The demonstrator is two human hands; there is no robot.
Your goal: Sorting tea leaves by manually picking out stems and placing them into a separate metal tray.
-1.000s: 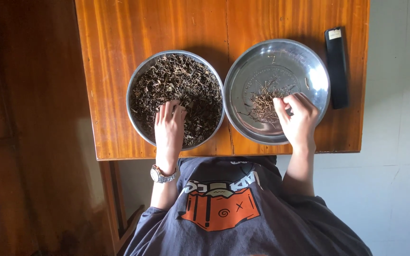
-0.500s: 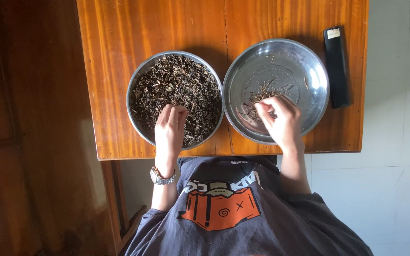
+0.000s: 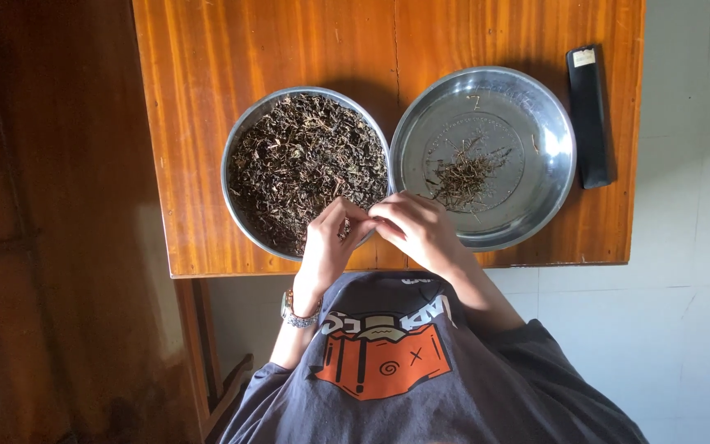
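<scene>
Two hands meeting at the near rim of a bowl of dried leaves.
Left hand [image 3: 328, 247] and right hand [image 3: 417, 230] touch fingertips, pinching a small bit of dried leaves [image 3: 306, 164] over the left steel bowl [image 3: 236, 140]; right steel plate [image 3: 536, 107] holds stems [image 3: 463, 177]; black case [image 3: 592, 115] far right on wooden table [image 3: 191, 99].

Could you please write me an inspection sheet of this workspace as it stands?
Surface: wooden table, glossy, sunlit.
Job's things: left bowl full of dark dried leaves; right bowl holds a small pile of stems.
Clutter: black flat case near the table's right edge.
Hands: left hand and right hand meet fingertip to fingertip over the left bowl's near rim; anything pinched is too small to tell. Watch on left wrist.
Cables: nothing seen.
Surroundings: pale tiled floor right, dark wood left.
</scene>
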